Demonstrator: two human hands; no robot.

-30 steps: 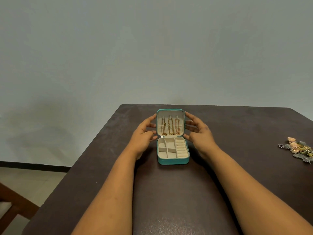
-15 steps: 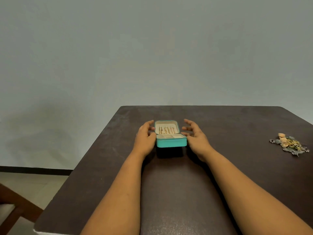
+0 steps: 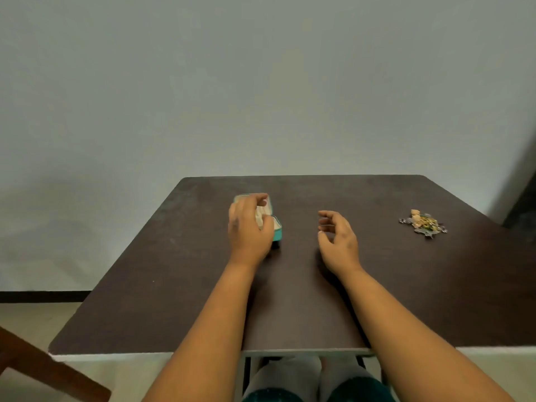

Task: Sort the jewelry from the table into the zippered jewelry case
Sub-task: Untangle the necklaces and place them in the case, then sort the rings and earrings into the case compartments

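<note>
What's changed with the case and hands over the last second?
The teal jewelry case now sits further left, its lid lying back flat. The left hand now covers it, fingers curled over its open tray. The right hand has let go and hovers open. The jewelry pile stays untouched at right.

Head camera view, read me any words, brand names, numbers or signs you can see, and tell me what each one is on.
None can be read.
Teal jewelry case, partly under the left hand: no lettering shows on its visible parts.
Pile of jewelry on the table: too small to tell any marks.
Right hand, wall, chair: no text.
</note>
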